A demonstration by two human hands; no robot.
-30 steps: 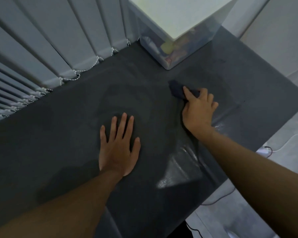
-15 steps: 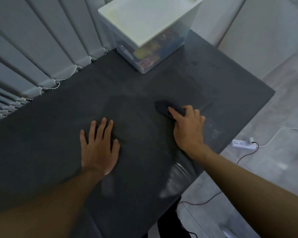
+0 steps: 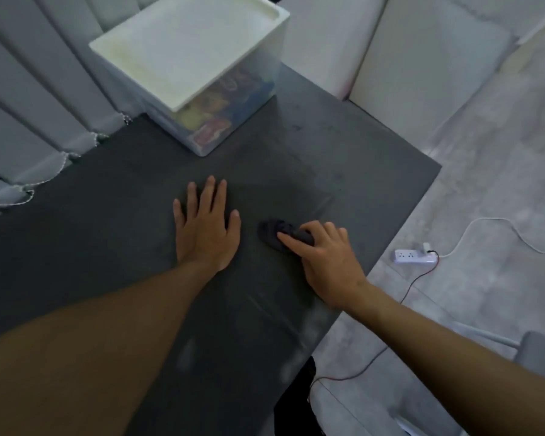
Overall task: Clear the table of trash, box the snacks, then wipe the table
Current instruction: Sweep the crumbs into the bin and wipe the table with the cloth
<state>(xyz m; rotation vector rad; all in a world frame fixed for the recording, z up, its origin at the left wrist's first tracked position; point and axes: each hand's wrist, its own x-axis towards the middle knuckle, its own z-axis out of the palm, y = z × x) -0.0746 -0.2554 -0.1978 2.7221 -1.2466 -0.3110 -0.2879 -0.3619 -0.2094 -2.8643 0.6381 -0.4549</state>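
My right hand (image 3: 326,261) presses a small dark cloth (image 3: 276,231) onto the dark grey table (image 3: 92,221), fingers curled over it near the table's right edge. My left hand (image 3: 205,228) lies flat on the table, palm down and fingers spread, just left of the cloth. At the table's far end stands a translucent snack box (image 3: 230,121) with a white lid (image 3: 186,48) on top; colourful packets show through its wall.
Vertical blinds (image 3: 35,105) hang along the table's left side. To the right the floor holds a white power strip (image 3: 411,256) with a white cable and a red wire. A white panel (image 3: 422,64) stands beyond the far right corner.
My right hand has dragged the cloth toward me and to the left, closer to my left hand. My view has shifted right, showing more floor.
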